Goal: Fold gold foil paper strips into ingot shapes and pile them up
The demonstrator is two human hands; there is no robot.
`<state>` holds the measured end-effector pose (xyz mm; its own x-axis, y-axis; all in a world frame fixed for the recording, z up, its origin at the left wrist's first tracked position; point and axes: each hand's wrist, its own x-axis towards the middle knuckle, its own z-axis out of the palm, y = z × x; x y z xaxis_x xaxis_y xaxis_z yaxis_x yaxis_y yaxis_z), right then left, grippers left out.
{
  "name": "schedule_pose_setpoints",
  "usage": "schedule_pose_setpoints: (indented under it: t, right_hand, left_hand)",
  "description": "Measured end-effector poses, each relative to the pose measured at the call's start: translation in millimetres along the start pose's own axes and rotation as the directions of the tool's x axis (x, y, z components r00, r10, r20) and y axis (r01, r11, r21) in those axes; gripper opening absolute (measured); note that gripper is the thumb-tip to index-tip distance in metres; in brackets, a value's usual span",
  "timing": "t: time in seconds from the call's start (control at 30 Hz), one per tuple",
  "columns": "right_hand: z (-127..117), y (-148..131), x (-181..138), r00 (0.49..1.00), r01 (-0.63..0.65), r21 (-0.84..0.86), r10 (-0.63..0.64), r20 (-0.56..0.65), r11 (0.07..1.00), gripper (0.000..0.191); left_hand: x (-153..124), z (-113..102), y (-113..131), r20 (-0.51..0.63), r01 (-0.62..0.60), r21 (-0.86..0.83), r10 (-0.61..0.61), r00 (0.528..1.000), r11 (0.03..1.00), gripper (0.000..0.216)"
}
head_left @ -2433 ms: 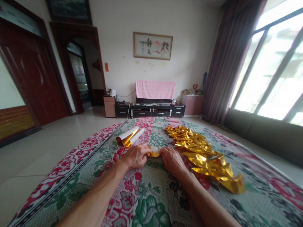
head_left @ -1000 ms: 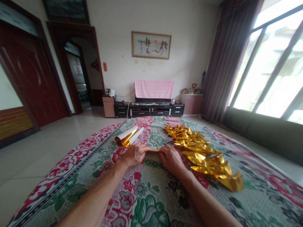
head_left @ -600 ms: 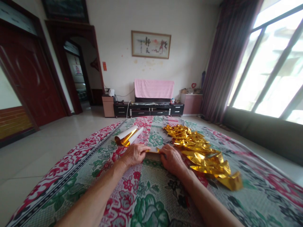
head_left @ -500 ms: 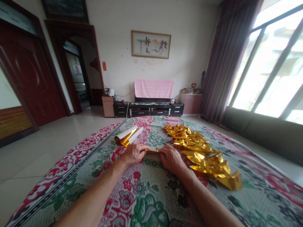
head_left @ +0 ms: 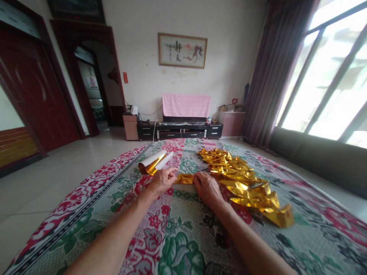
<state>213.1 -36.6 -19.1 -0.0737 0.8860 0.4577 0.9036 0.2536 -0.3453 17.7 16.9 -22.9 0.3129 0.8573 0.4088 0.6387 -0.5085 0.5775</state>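
The right hand [head_left: 208,190] clamps its grip on a gold foil strip [head_left: 185,178] between both hands, the left hand [head_left: 162,181] curled at the opposite end, hold unclear, where light, even tension should keep folds straight.

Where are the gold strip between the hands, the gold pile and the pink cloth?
Gold strip [head_left: 185,179]: head view, middle of its shiny face.
Gold pile [head_left: 242,187]: head view, a folded piece near its middle.
Pink cloth [head_left: 186,105]: head view, middle of its hanging front.
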Motion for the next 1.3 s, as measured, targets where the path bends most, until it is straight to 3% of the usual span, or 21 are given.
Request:
schedule_pose_setpoints:
  t: [0.17,0.3,0.57,0.73,0.9,1.07,1.3]
  right_hand:
    - [0,-2,0,1.000,-0.015,-0.044,0.015,0.007,0.999,0.021]
    - [0,-4,2,0.999,-0.027,-0.113,0.030,0.027,0.993,0.021]
    - [0,-6,2,0.997,-0.054,-0.185,0.064,0.048,0.981,0.024]
    - [1,-5,3,0.994,-0.087,-0.161,0.097,0.055,0.983,0.021]
    - [0,-7,5,0.990,-0.105,-0.170,0.120,0.079,0.980,0.021]
    - [-3,-5,3,0.993,-0.042,-0.169,0.060,0.098,0.985,0.027]
    - [-7,-4,-2,0.997,0.029,-0.107,-0.021,0.075,0.994,0.017]
  left_hand:
    - [2,0,2,-0.009,0.023,0.029,-0.023,1.000,0.999,0.021]
    - [3,0,3,0.020,-0.043,0.059,0.042,0.999,0.997,0.013]
    - [4,0,-1,0.055,-0.148,0.137,0.142,0.988,0.979,0.016]
    - [3,2,-4,0.064,-0.135,0.194,0.125,0.990,0.972,0.019]
    - [3,-4,-7,0.163,-0.225,0.177,0.197,0.967,0.958,0.025]
    - [1,-13,-11,0.258,-0.318,0.100,0.284,0.923,0.943,0.024]
    - [-2,-11,-9,0.246,-0.355,0.209,0.303,0.921,0.911,0.028]
